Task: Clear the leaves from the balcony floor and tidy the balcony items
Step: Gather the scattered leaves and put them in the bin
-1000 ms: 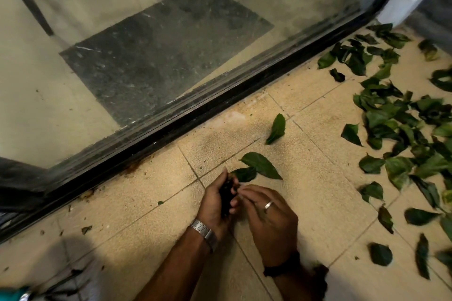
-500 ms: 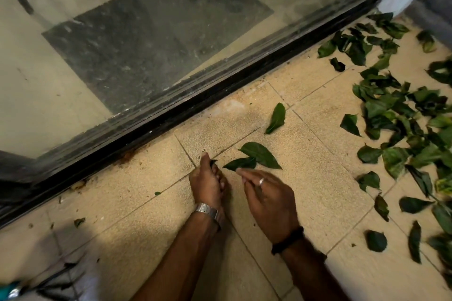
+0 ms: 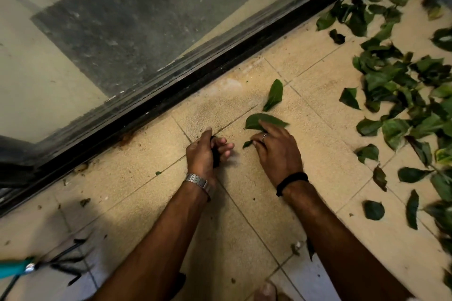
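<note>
Tiled floor point(image 3: 244, 203): right hand point(image 3: 278, 149) touches a leaf point(image 3: 254, 120).

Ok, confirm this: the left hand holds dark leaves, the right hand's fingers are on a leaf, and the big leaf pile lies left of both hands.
Not quite. The head view shows the leaf pile to the right of both hands. The left hand does hold dark leaves, and the right hand has its fingers on a leaf.

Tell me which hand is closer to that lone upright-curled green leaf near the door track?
Right. The right hand lies just below the curled green leaf, on another leaf; the left hand sits farther left.
</note>
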### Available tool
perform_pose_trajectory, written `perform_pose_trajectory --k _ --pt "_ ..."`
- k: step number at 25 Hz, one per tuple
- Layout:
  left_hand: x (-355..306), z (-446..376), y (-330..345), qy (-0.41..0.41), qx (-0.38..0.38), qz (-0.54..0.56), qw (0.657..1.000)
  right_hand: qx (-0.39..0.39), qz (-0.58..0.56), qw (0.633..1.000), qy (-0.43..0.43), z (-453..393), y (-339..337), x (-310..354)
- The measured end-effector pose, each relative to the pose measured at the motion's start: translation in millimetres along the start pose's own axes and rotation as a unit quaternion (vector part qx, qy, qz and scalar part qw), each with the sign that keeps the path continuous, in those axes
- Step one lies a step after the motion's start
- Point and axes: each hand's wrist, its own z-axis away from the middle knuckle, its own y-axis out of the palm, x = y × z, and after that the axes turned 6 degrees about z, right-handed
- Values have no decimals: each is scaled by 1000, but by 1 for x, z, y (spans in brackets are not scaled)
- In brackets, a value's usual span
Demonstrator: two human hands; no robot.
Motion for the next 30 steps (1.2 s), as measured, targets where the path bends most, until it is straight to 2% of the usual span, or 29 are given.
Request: perform_pose_trajectory --k 3,6,8,10,12,16,18,20,22,24,26,28,30 --pt "3 -2 0 -54 26 63 996 -1 14 998 -68 4 4 -3" --pt "9 -6 0 -66 66 71 993 -24 -105 994 4 8 -16 5" --pt "13 -5 2 -80 82 76 991 -85 -184 979 30 19 -33 21" --pt "19 -1 9 -118 116 88 982 -107 -204 973 23 34 -39 41" --pt "31 10 18 -159 139 85 974 -86 -220 971 22 49 -32 48" --pt "65 35 30 -103 29 40 994 -29 -211 976 44 95 -36 42" --pt "73 46 34 -81 -1 26 996 -16 -176 984 12 132 -48 42" --pt "75 50 42 -67 -1 -20 998 -38 -143 989 7 168 -55 24" --pt "78 56 51 -65 31 -47 996 -62 -98 992 59 201 -53 -10" --pt "91 64 60 -70 72 -74 992 -33 -53 989 133 230 -47 -38" --pt "110 77 67 -88 115 -108 984 -17 -39 989 144 254 -40 -51" --pt "134 92 74 -119 166 -130 970 -66 -69 979 181 266 -53 -56" --pt "157 109 76 -164 207 -131 956 -145 -143 940 274 268 -78 -58"
